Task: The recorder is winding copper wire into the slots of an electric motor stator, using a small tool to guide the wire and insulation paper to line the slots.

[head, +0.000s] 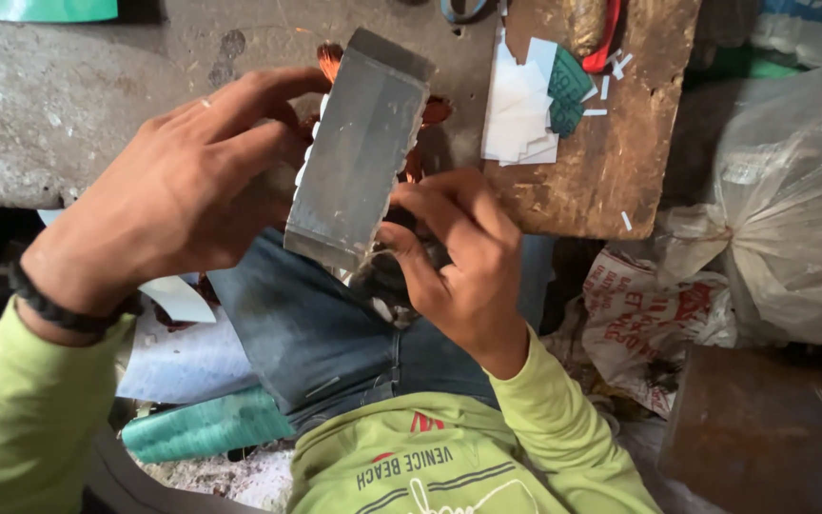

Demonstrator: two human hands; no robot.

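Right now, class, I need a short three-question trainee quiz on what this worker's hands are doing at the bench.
1. True or false: the left hand rests flat on the bench, touching nothing.
2. Which thing do both hands hold? A. the grey metal block B. the white paper strips C. the plastic sack
3. Fill in: the paper strips lie on a ______ board.

Key
1. False: it grips the block's left side, where copper windings show behind it.
2. A: the right hand holds its lower right edge.
3. Wooden.
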